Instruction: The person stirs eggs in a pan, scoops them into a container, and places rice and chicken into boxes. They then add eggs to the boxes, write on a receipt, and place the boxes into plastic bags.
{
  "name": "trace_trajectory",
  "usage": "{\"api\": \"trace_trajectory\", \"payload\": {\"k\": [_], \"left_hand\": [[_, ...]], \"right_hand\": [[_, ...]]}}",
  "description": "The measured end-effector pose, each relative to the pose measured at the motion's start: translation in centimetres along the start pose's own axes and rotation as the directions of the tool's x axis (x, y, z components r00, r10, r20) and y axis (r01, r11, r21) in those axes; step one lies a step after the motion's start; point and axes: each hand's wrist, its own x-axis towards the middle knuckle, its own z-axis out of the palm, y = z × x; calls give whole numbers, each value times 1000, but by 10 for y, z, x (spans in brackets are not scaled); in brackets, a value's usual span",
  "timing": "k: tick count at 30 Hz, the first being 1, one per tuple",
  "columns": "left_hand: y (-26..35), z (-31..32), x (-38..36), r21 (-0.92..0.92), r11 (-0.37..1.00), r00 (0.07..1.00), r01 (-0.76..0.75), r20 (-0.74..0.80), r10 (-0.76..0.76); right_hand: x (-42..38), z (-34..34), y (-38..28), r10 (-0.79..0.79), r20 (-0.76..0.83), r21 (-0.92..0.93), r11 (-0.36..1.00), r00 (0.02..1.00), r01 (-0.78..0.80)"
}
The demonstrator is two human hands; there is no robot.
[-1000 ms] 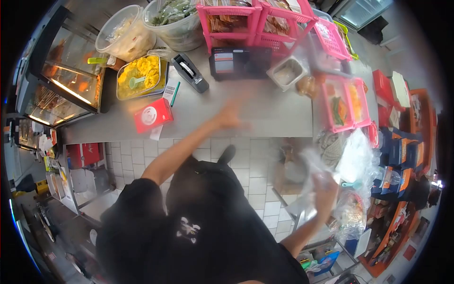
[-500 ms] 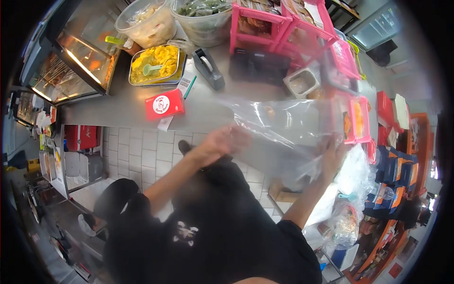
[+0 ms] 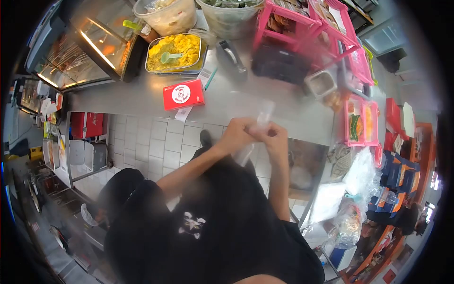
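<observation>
My left hand [image 3: 238,134] and my right hand [image 3: 275,137] meet in front of the steel counter's edge, fingers closed on a clear plastic bag [image 3: 265,112]. The bag is bunched narrow between them; one part sticks up above the fingers and another hangs below. Left of my hands, a red box [image 3: 184,94] with a round white label lies on the counter, partly over a slip of white paper [image 3: 183,114]. A teal pen [image 3: 211,79] and a black tape dispenser [image 3: 231,56] lie beyond it.
A tray of yellow food [image 3: 174,53] with a green scoop stands behind the box. Left is a lit glass display case [image 3: 90,52]. Pink baskets [image 3: 288,28], a metal container [image 3: 321,84] and a pink tray [image 3: 361,120] stand right. Plastic bags [image 3: 362,173] hang lower right.
My hands have come together from wide apart. The plastic bag, spread between them before, is now gathered into a narrow bunch. The view has shifted, so the counter items appear further right.
</observation>
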Motion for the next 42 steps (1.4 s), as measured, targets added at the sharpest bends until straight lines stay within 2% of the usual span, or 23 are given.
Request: {"api": "trace_trajectory", "payload": {"k": [1,2,3,5,7,9,10,11,12,13,14,16,17,20,22,29,31,32,33,35,37,38,42], "left_hand": [[1,-14,4,304,952,991,-26,136,-17],[-8,-23,7,23,976,976,-217,-11,218],[-16,-42,10,15,977,977,-214,-5,214],[-17,-85,17,75,976,897,-204,-385,217],[-3,-70,6,251,947,949,-199,-194,250],[-1,-84,1,411,886,972,-216,1,237],[-10,-121,12,484,875,978,8,-184,93],[-17,-142,17,507,828,925,240,-378,-37],[-25,-146,19,508,830,926,232,-377,-29],[-24,-150,21,625,781,908,7,-330,256],[-24,-154,22,721,665,820,-195,-252,514],[-8,-130,17,888,406,799,-218,-77,597],[3,-118,16,771,509,771,-383,-37,636],[-70,-92,37,699,515,672,-495,-67,737],[-38,-98,40,462,784,792,-414,-243,561],[-17,-119,44,449,714,757,-537,-117,643],[-12,-117,36,389,731,799,-560,19,602],[-12,-120,30,396,745,837,-536,134,531],[-12,-128,24,456,693,816,-559,150,559],[-13,-171,20,577,756,927,-307,1,375],[-1,-186,27,784,554,824,-279,-101,557],[9,-192,31,865,455,756,-212,-150,637],[47,-145,60,959,133,562,-251,32,827]], "right_hand": [[6,-8,10,-4,-4,-4,1000,1000,4],[9,-19,15,-91,-161,71,992,983,104],[9,-25,22,-158,-321,128,970,934,208],[11,0,3,-227,-504,84,947,833,309],[27,11,1,-289,-670,21,913,684,406],[47,3,31,-610,-465,-626,739,642,249],[51,3,37,-701,-293,-855,496,650,149],[47,9,25,-704,-298,-857,494,645,144],[42,19,4,-598,-543,-581,774,589,250],[41,31,-8,-398,-728,-208,905,559,372],[45,43,-4,-459,-703,-210,864,543,458],[37,56,-24,-411,-608,-183,905,679,384],[34,70,-29,-334,-496,-163,942,801,292],[45,76,-28,-614,-299,-638,698,731,325],[40,79,-46,-450,-219,-734,660,866,157],[39,89,-34,-397,-93,-787,591,913,177],[43,97,-38,-439,-114,-663,701,891,261],[52,94,-29,-604,-78,-740,568,793,360],[58,79,-24,-735,-23,-813,408,678,416],[57,40,-33,-690,-218,-779,549,691,303],[56,10,-39,-618,-493,-577,759,612,302],[59,11,-39,-758,-353,-716,596,549,363],[63,43,-76,-633,-222,-568,702,742,429]]}}
